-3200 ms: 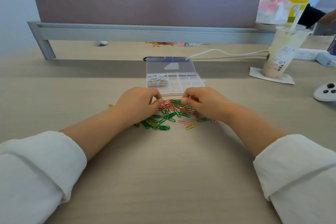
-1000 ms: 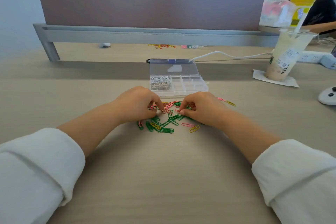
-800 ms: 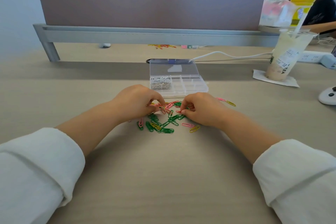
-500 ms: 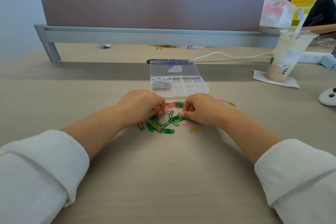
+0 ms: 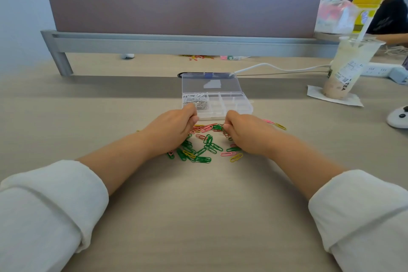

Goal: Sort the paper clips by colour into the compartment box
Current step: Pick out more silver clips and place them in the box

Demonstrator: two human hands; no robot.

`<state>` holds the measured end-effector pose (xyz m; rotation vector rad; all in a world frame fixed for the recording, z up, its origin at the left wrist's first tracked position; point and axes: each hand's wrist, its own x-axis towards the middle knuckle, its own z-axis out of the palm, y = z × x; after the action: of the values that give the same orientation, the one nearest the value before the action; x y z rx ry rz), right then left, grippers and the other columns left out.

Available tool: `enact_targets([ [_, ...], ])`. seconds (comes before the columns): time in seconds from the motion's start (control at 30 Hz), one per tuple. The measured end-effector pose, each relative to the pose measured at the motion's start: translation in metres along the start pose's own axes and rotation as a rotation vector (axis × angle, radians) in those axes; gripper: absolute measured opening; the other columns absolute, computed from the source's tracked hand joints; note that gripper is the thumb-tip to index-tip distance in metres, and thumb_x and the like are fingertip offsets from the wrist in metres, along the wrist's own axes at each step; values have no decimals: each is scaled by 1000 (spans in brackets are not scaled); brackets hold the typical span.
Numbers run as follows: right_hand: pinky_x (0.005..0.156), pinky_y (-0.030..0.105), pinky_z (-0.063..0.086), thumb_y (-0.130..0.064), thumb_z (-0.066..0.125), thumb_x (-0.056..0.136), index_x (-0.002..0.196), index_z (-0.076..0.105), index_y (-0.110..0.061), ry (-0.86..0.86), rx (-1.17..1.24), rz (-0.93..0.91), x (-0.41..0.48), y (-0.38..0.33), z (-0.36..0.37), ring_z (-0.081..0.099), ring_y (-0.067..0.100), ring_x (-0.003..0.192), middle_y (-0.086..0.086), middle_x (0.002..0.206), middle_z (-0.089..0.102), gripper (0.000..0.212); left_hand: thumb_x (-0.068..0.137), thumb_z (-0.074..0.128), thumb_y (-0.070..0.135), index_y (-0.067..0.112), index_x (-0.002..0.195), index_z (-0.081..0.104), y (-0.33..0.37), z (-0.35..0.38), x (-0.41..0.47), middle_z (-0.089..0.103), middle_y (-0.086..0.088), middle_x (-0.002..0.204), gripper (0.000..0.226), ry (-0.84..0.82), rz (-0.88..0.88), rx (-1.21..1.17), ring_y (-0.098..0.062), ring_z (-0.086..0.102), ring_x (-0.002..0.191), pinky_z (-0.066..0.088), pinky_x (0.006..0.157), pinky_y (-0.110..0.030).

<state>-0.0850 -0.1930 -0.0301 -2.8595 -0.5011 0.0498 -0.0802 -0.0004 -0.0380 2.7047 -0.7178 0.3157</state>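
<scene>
Coloured paper clips are noted loose on the counter between the hands, the left hand having been raised from the pile to the silver-filled cell of the compartment box just beyond, a drop being presumed, while the right hand is kept at the pile, both curled, contents not discernible.

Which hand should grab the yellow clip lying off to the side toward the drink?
Probably the right hand: the stray yellow clip lies close on its side; the left hand is across the pile.
</scene>
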Motion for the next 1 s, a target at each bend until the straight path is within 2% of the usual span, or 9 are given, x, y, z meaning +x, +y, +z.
enact_targets([
  [0.17, 63, 31, 39, -26, 31, 101, 93, 39, -16, 80, 206, -25, 2, 4, 2, 46, 17, 63, 5, 82, 55, 15, 99, 34, 18, 14, 87, 40, -1, 3, -1, 58, 2, 71, 14, 1, -25, -179, -10, 50, 64, 35, 55, -18],
  [0.3, 61, 27, 39, -19, 36, 99, 96, 44, -19, 86, 298, -57, 3, 4, 1, 46, 10, 64, -4, 77, 54, 9, 98, 35, 14, 24, 95, 46, -3, 6, 1, 55, 12, 65, 15, -15, -23, -198, -1, 50, 58, 37, 56, -13],
  [0.4, 64, 24, 46, -14, 35, 99, 105, 52, -23, 80, 355, -62, 1, 3, 1, 46, 6, 62, -10, 69, 48, 20, 98, 35, 10, 20, 96, 56, -5, 6, 2, 55, 15, 67, 23, 2, -14, -200, 3, 50, 59, 36, 57, -8],
  [0.53, 50, 7, 40, -7, 31, 98, 98, 53, -19, 87, 432, -63, 1, 2, 2, 46, 6, 59, -5, 72, 54, 25, 99, 33, 17, 21, 89, 49, -5, 5, 1, 51, 12, 71, 20, -20, -8, -129, -10, 47, 66, 34, 58, -19],
  [0.6, 50, 11, 38, -7, 29, 98, 93, 52, -19, 96, 448, -66, 2, 2, 2, 43, 6, 58, -6, 71, 51, 26, 99, 30, 28, 20, 78, 40, -3, 5, 1, 46, 8, 68, 25, -48, -6, -30, -19, 43, 70, 27, 61, -29],
  [0.67, 56, 22, 36, -6, 29, 95, 80, 50, -23, 113, 470, -69, 2, 1, 1, 40, 10, 60, -6, 67, 47, 31, 98, 27, 36, 21, 66, 32, -1, 4, 2, 40, 7, 62, 36, -63, -10, 50, -22, 40, 67, 23, 60, -32],
  [0.77, 56, 25, 29, -4, 32, 90, 63, 42, -21, 144, 466, -66, 0, -1, -2, 35, 10, 59, -6, 60, 41, 34, 97, 27, 39, 22, 60, 33, 0, 2, 2, 41, 5, 58, 42, -26, -9, 97, -23, 42, 65, 24, 59, -31],
  [0.9, 53, 26, 26, -6, 31, 92, 61, 37, -15, 156, 453, -55, -2, -2, -3, 30, 11, 56, -2, 59, 35, 33, 99, 35, 27, 19, 96, 58, -3, 4, 0, 61, 3, 78, 25, 5, 8, 67, -23, 54, 78, 30, 65, -27],
  [1.0, 52, 28, 25, -19, 30, 99, 60, 31, -14, 147, 456, -36, -2, -1, -3, 28, 14, 54, 1, 58, 32, 39, 95, 45, 29, 32, 115, 59, 0, 3, -1, 53, 12, 67, 25, -45, 31, 119, -13, 48, 68, 33, 65, -24],
])
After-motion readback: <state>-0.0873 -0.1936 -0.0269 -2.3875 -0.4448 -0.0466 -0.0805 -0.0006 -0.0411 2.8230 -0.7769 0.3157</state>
